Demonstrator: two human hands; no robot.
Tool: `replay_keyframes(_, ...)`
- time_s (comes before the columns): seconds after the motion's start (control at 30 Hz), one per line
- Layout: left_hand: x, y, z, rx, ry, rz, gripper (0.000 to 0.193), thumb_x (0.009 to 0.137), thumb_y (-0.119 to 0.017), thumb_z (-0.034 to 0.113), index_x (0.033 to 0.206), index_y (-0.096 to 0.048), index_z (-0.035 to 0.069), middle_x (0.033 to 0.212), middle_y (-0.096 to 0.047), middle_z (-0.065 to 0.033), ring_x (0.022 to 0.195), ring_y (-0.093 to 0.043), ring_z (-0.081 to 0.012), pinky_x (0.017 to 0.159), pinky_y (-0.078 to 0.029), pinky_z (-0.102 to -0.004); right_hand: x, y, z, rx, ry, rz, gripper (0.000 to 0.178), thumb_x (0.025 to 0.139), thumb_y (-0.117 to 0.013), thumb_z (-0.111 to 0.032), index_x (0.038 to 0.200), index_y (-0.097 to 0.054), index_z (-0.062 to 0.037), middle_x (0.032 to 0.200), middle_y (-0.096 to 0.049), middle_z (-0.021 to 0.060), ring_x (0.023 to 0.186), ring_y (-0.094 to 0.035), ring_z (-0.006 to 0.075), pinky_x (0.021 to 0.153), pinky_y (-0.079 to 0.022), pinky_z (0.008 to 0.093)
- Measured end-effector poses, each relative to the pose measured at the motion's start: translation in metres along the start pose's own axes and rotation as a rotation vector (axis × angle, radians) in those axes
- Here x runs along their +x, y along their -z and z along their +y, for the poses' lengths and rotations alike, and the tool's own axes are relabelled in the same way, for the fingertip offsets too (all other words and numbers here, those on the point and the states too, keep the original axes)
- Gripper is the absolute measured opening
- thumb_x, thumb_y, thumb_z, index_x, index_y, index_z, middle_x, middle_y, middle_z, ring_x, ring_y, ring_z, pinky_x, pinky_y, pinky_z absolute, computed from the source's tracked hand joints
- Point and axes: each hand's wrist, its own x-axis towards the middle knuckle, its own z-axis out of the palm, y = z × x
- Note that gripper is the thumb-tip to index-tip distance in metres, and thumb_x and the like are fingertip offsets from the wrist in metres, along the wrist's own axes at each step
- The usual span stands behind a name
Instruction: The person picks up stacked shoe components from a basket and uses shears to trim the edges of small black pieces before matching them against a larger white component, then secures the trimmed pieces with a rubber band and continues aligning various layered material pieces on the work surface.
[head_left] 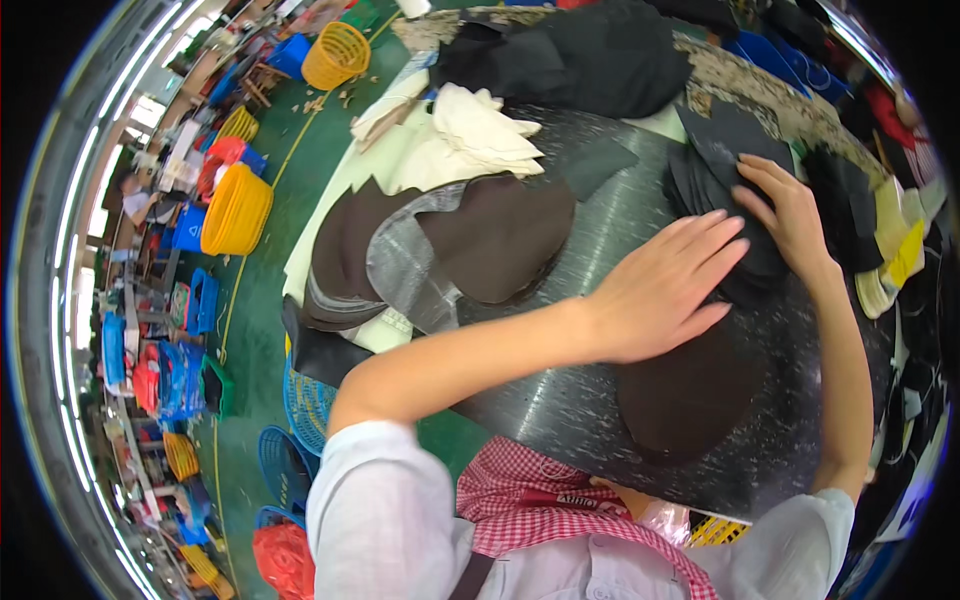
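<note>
My left hand [660, 285] lies palm down with its fingers stretched out, its tips at the near edge of a fanned stack of black cut sheets [705, 185]. On top of that stack's right side rests my right hand [788, 215], fingers extended and thumb apart. Whether either palm presses on a sheet is hidden. Below my left hand a dark brown rounded sheet [690, 400] lies on the shiny black tabletop [560, 420]. Further left are more dark brown cut pieces [500, 240], with a translucent grey sheet [400, 250] among them.
Cream cut pieces [480, 135] and a large heap of black sheets [580, 60] lie along the far side. At the right edge are a yellow piece [905, 255] and dark material. Yellow baskets [237, 210] and a blue basket [305, 400] stand on the green floor.
</note>
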Motion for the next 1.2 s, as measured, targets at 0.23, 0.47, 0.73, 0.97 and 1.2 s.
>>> replay_keyframes(0.23,0.021,-0.04,-0.039,-0.032,-0.029,0.034,0.053,0.083,-0.062,0.023,0.126,-0.043,-0.002,0.129,-0.042,-0.0202,0.119,-0.042,-0.035,0.101,-0.034,-0.043,-0.004,-0.001,0.005,0.043,-0.058,0.263,0.008,0.086,-0.057,-0.004,0.092,-0.059,0.0011,0.094,-0.063,0.0119,0.085,-0.062,0.03,0.074,-0.048,0.0319)
replay_keyframes(0.47,-0.048,0.117,-0.14,0.71,0.14,0.09,0.015,0.076,-0.064,0.025,0.082,-0.07,0.012,0.087,-0.064,-0.0007,0.09,-0.056,-0.0206,0.083,-0.039,-0.0393,-0.065,0.037,-0.132,-0.142,0.481,-0.019,0.01,0.073,-0.065,-0.015,0.08,-0.062,-0.0077,0.092,-0.064,0.0104,0.077,-0.061,0.0187,0.058,-0.046,0.029)
replay_keyframes(0.73,-0.051,0.141,-0.168,0.694,0.245,-0.483,0.019,0.076,-0.063,0.015,0.093,-0.064,0.007,0.092,-0.063,-0.009,0.089,-0.059,-0.0291,0.076,-0.048,-0.0388,-0.026,-0.007,-0.15,0.372,0.245,-0.194,0.016,0.078,-0.064,-0.018,0.078,-0.056,-0.0033,0.08,-0.057,0.0104,0.076,-0.056,0.0292,0.064,-0.046,0.0386)
replay_keyframes(0.97,-0.062,0.129,-0.158,0.061,0.652,0.773,0.03,0.087,-0.048,0.002,0.115,-0.059,-0.001,0.109,-0.064,-0.0135,0.097,-0.062,-0.0177,0.084,-0.047,-0.0287,0.102,-0.131,-0.141,0.268,0.369,-0.013,0.026,0.09,-0.05,-0.02,0.105,-0.057,-0.0002,0.113,-0.056,0.0119,0.107,-0.051,0.0287,0.09,-0.041,0.0391)
replay_keyframes(1.2,-0.065,0.139,-0.041,0.957,-0.071,0.318,0.032,0.079,-0.059,0.01,0.11,-0.064,0.008,0.112,-0.064,-0.0093,0.103,-0.062,-0.0233,0.086,-0.047,-0.0386,0.061,-0.032,-0.189,1.545,-0.162,-0.335,0.03,0.097,-0.046,-0.027,0.095,-0.059,0.0003,0.08,-0.06,0.0053,0.076,-0.058,0.0113,0.068,-0.048,0.0288)
